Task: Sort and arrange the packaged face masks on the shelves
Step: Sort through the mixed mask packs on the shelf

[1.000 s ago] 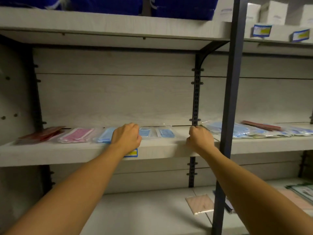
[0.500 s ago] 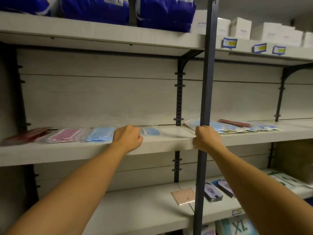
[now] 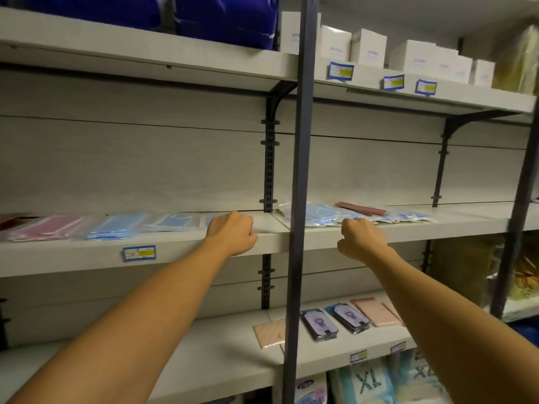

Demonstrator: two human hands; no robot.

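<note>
The fingers of the curled left hand (image 3: 232, 233) and right hand (image 3: 361, 239) are turned away, so any grip is hidden. A clear-wrapped blue mask packet (image 3: 207, 221) is partly covered by the left hand. The dark red packet (image 3: 11, 220) is cut off at the left edge. The small blue-and-yellow shelf label (image 3: 139, 253) is too blurred to be read, possibly a price.

The right hand (image 3: 361, 240) has let go of the post (image 3: 300, 170) and now hangs curled right of it.

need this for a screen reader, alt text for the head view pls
Two curled hands, left hand and right hand, reach toward a middle shelf lined with flat blue masks and pink masks; neither visibly holds a pack.
</note>
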